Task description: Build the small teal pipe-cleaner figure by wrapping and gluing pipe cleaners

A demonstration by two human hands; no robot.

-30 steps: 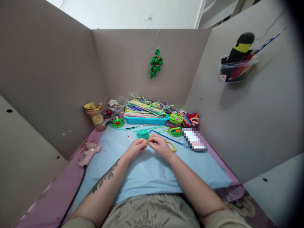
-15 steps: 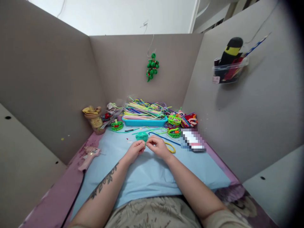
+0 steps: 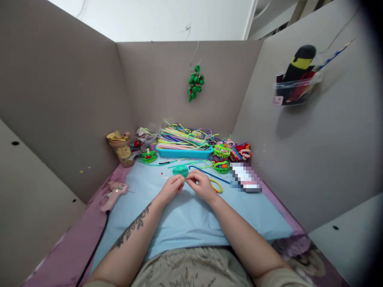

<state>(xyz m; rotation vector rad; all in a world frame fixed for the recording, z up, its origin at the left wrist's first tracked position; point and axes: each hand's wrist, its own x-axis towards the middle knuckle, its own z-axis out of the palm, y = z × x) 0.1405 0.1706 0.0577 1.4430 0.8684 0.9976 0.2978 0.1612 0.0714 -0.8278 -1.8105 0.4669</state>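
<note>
My left hand (image 3: 172, 189) and my right hand (image 3: 201, 185) meet fingertip to fingertip over the blue cloth, both closed in a pinch. A small bit of green pipe cleaner (image 3: 184, 179) shows between them; most of it is hidden by the fingers. Just beyond lies a teal fuzzy rounded piece (image 3: 180, 170), apart from or barely touching the fingers, I cannot tell which. Beside my right hand is a yellow loop handle (image 3: 220, 186), its other end hidden under the hand. A bent dark blue pipe cleaner (image 3: 214, 176) runs past it.
Behind, a blue tray (image 3: 185, 153) holds a heap of coloured pipe cleaners. Green fuzzy figures (image 3: 149, 156) sit on either side. A pink glue gun (image 3: 115, 198) with a cord and a cup (image 3: 120, 149) are at left. A pixelated phone-like object (image 3: 245, 178) lies right. Grey panels enclose the table.
The whole view has shifted slightly, so things sit a little further right. Both hands keep their pinch, with only a tiny movement of the fingers.
</note>
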